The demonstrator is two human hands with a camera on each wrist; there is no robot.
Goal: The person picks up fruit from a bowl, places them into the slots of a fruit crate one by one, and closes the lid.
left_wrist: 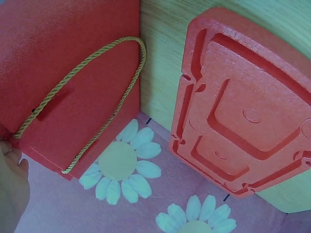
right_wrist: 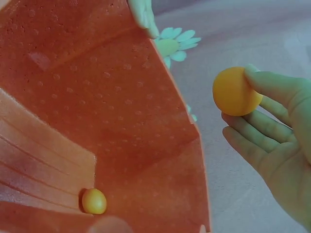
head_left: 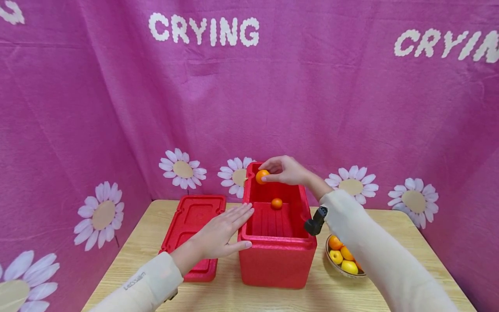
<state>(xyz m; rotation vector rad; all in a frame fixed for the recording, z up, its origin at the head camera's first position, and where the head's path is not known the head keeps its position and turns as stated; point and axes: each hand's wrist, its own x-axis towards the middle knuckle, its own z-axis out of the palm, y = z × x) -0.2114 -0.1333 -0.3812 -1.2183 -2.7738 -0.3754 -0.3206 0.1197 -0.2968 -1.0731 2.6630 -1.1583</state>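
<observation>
My right hand (head_left: 287, 170) pinches an orange (head_left: 262, 176) between thumb and fingers, above the far end of a red foam box (head_left: 277, 264). In the right wrist view the held orange (right_wrist: 236, 91) is clear of the box wall. Another orange (head_left: 277, 203) lies on the ribbed floor of the box, near its far end. My left hand (head_left: 224, 232) has its fingers straight, with the fingertips at the box's left rim. The left wrist view shows only part of that hand (left_wrist: 12, 189), beside the box's side wall.
Left of the box lies its red lid (head_left: 200, 212) on the wooden table (head_left: 128, 264). A bowl (head_left: 335, 268) of oranges and yellow fruit stands to the right, partly under my right sleeve. A gold rope handle (left_wrist: 92, 57) hangs on the box's side. Pink cloth (head_left: 249, 99) encloses the table.
</observation>
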